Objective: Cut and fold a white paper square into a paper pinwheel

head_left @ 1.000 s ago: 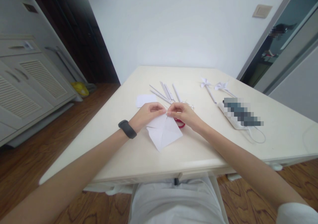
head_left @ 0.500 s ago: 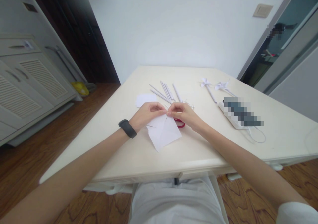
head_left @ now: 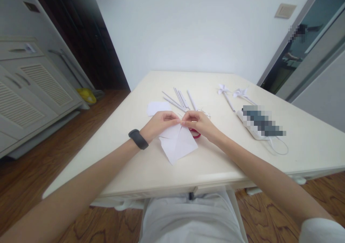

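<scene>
A white sheet of paper, slit in from its edges and creased, hangs between my two hands over the near part of the table. My left hand pinches its far edge with thumb and fingertips. Right beside it, my right hand pinches the same edge, the fingertips of both hands almost touching. Red-handled scissors lie under my right hand, mostly hidden by it and by the paper.
Rolled white paper sticks lie beyond my hands, beside a stack of white paper. Two paper pinwheels rest at the back right. A white device with a cable sits on the right of the cream table.
Both hands stay almost in place, still pinching the paper. The sheet's lower right corner has shifted very slightly to the right.
</scene>
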The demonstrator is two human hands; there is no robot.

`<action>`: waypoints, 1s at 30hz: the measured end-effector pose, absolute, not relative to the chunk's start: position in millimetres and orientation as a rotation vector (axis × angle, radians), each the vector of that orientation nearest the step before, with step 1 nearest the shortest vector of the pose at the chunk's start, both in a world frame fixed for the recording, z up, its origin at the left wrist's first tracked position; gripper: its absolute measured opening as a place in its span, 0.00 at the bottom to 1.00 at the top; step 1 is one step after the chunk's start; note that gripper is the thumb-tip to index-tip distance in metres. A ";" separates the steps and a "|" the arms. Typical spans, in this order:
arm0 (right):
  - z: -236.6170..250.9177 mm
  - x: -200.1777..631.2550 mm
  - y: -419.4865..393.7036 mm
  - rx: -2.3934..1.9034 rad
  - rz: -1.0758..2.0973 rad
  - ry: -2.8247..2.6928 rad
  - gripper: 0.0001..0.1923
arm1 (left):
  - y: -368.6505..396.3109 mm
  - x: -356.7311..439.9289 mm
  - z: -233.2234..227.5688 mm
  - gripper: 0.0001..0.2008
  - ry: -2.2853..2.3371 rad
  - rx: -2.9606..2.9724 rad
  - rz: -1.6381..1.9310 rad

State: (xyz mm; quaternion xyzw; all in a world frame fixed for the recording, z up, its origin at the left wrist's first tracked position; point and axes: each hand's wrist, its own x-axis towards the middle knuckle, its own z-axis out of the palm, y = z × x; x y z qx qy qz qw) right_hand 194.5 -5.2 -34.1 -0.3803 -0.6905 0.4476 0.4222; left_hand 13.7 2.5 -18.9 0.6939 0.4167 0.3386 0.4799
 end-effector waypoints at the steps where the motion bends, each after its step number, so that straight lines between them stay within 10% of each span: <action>1: -34.2 194.4 -5.1 -0.948 1.124 -1.727 0.04 | 2.5 13.8 -18.9 0.11 1.013 1.688 0.828; 30: -35.0 195.5 -4.7 -0.994 1.155 -1.729 0.04 | 5.0 13.0 -19.5 0.10 1.033 1.713 0.818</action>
